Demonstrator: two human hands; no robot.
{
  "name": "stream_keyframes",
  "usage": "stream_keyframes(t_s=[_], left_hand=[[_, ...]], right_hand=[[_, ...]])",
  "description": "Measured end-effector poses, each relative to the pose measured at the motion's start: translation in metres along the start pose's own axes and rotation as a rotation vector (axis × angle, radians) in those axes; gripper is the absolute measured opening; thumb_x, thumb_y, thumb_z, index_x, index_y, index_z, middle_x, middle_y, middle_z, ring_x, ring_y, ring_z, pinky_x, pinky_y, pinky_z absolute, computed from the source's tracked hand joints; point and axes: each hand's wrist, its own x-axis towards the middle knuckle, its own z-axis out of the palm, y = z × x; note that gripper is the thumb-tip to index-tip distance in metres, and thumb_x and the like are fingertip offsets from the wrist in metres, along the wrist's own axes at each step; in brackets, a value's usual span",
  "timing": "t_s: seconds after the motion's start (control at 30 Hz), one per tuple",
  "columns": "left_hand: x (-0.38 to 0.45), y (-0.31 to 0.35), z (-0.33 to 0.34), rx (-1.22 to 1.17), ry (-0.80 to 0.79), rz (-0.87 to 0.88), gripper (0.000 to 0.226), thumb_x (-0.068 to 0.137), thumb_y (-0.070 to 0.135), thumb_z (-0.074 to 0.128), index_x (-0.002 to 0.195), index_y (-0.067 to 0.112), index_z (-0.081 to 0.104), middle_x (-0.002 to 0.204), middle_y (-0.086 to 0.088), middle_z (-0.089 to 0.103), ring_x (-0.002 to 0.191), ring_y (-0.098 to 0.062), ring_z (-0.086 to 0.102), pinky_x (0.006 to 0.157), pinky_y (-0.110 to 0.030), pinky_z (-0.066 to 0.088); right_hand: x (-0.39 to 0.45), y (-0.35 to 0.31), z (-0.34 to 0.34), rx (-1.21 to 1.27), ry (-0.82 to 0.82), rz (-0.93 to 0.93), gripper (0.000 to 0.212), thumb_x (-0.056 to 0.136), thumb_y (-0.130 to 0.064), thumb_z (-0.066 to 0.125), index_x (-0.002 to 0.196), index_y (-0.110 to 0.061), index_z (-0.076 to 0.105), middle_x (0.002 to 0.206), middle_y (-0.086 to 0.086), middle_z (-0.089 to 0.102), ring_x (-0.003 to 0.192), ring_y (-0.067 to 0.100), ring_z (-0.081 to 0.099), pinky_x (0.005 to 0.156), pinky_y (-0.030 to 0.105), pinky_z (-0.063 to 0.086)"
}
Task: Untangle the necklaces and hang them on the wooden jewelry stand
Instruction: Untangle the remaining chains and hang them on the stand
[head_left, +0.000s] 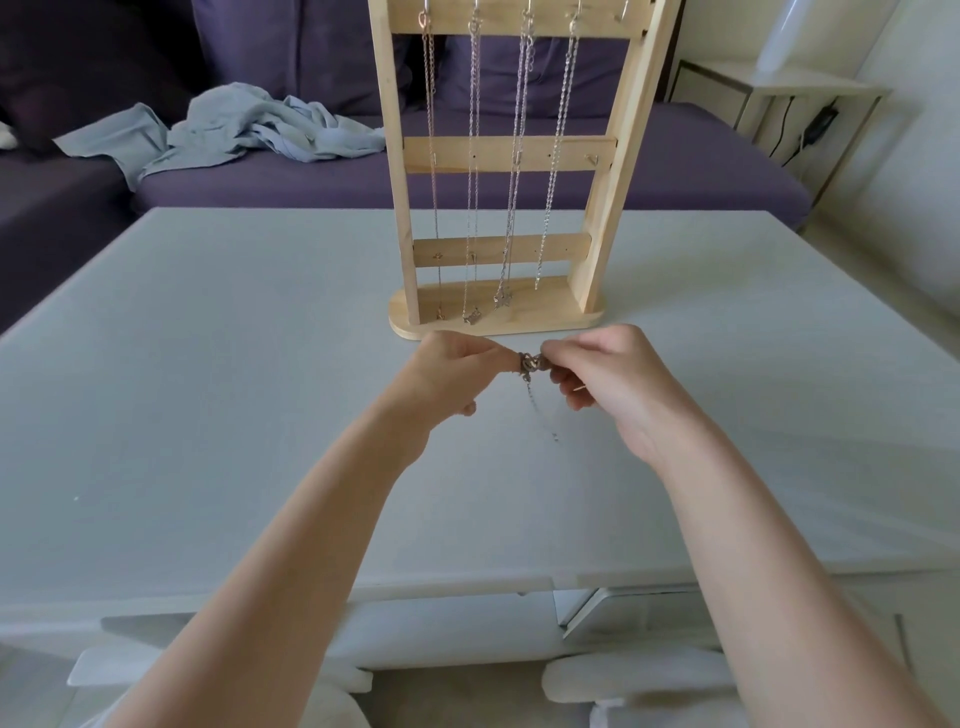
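A small tangled clump of silver necklace chain (531, 362) is held just above the white table, in front of the stand's base. My left hand (452, 371) pinches its left side and my right hand (605, 379) pinches its right side. A thin loose end of the chain (543, 415) trails down from the clump to the table. The wooden jewelry stand (498, 156) stands upright behind my hands. Several silver necklaces (514, 171) hang from its top hooks, their pendants near the base.
The white table (208, 389) spreads wide on both sides of my arms. Behind it is a purple sofa (311, 182) with a crumpled light blue cloth (234, 130). A white side table (779, 98) with cables stands at the back right.
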Motion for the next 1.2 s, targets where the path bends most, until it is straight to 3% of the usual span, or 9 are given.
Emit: stream_keyframes(t_s=[0.2, 0.3, 0.43, 0.63, 0.73, 0.87, 1.03, 1.2], left_hand=[[-0.0020, -0.0013, 0.0010, -0.031, 0.058, 0.067, 0.010, 0.085, 0.025, 0.066, 0.081, 0.019, 0.073, 0.068, 0.000, 0.048, 0.061, -0.010, 0.034, 0.057, -0.021, 0.030], [-0.0010, -0.0017, -0.0013, -0.100, 0.091, 0.087, 0.009, 0.085, 0.022, 0.066, 0.079, 0.020, 0.073, 0.066, 0.000, 0.047, 0.064, -0.012, 0.034, 0.061, -0.023, 0.032], [0.0001, -0.0012, 0.0008, -0.057, 0.123, 0.207, 0.012, 0.084, 0.018, 0.068, 0.074, 0.023, 0.070, 0.063, -0.001, 0.043, 0.058, -0.009, 0.034, 0.055, -0.020, 0.030], [0.0012, -0.0001, -0.0039, -0.485, 0.067, 0.113, 0.013, 0.089, 0.021, 0.063, 0.077, 0.021, 0.069, 0.069, 0.016, 0.058, 0.064, -0.005, 0.042, 0.061, -0.017, 0.039], [0.0017, 0.0002, -0.0024, -0.668, -0.038, 0.068, 0.014, 0.092, 0.017, 0.057, 0.080, 0.018, 0.063, 0.076, 0.008, 0.056, 0.068, -0.009, 0.048, 0.061, -0.018, 0.045], [0.0034, 0.0034, -0.0038, -0.916, -0.074, -0.023, 0.017, 0.094, 0.007, 0.051, 0.079, 0.005, 0.059, 0.078, -0.006, 0.056, 0.065, -0.015, 0.058, 0.062, -0.020, 0.053], [0.0048, -0.0015, 0.0025, -0.583, -0.016, 0.001, 0.014, 0.094, 0.008, 0.052, 0.083, 0.003, 0.060, 0.078, -0.005, 0.059, 0.072, -0.014, 0.060, 0.069, -0.019, 0.056], [0.0056, -0.0045, 0.0033, -0.534, -0.034, 0.026, 0.008, 0.090, 0.007, 0.059, 0.083, 0.004, 0.057, 0.079, -0.006, 0.061, 0.074, -0.013, 0.062, 0.073, -0.018, 0.056]], right_hand=[[-0.0029, -0.0038, 0.0006, 0.260, -0.103, 0.141, 0.021, 0.087, -0.007, 0.057, 0.066, -0.006, 0.059, 0.060, 0.004, 0.050, 0.050, 0.013, 0.042, 0.046, 0.020, 0.036], [-0.0028, -0.0054, 0.0014, 0.335, -0.137, 0.185, 0.023, 0.087, -0.006, 0.058, 0.063, -0.006, 0.057, 0.059, 0.005, 0.050, 0.047, 0.013, 0.042, 0.043, 0.020, 0.034], [-0.0023, -0.0072, 0.0020, 0.383, -0.102, 0.201, 0.023, 0.085, -0.006, 0.057, 0.063, -0.007, 0.056, 0.057, 0.005, 0.049, 0.047, 0.014, 0.040, 0.041, 0.019, 0.033], [-0.0048, -0.0096, 0.0014, 0.375, -0.218, 0.180, 0.024, 0.086, -0.005, 0.059, 0.062, -0.008, 0.058, 0.058, 0.005, 0.053, 0.049, 0.013, 0.043, 0.042, 0.019, 0.035], [-0.0055, -0.0087, 0.0022, 0.327, -0.277, 0.170, 0.024, 0.087, -0.005, 0.059, 0.063, -0.007, 0.059, 0.059, 0.005, 0.054, 0.050, 0.013, 0.044, 0.044, 0.019, 0.037], [-0.0036, -0.0071, 0.0009, 0.287, -0.180, 0.174, 0.025, 0.083, -0.002, 0.059, 0.061, -0.010, 0.055, 0.058, 0.002, 0.050, 0.047, 0.011, 0.046, 0.047, 0.020, 0.040], [-0.0009, -0.0075, -0.0020, 0.517, -0.060, 0.184, 0.017, 0.084, 0.001, 0.054, 0.070, -0.007, 0.056, 0.064, 0.005, 0.059, 0.049, 0.009, 0.052, 0.049, 0.018, 0.045], [-0.0001, -0.0060, -0.0028, 0.559, -0.002, 0.113, 0.021, 0.083, 0.009, 0.053, 0.070, -0.008, 0.056, 0.061, 0.002, 0.061, 0.052, 0.009, 0.050, 0.050, 0.018, 0.044]])
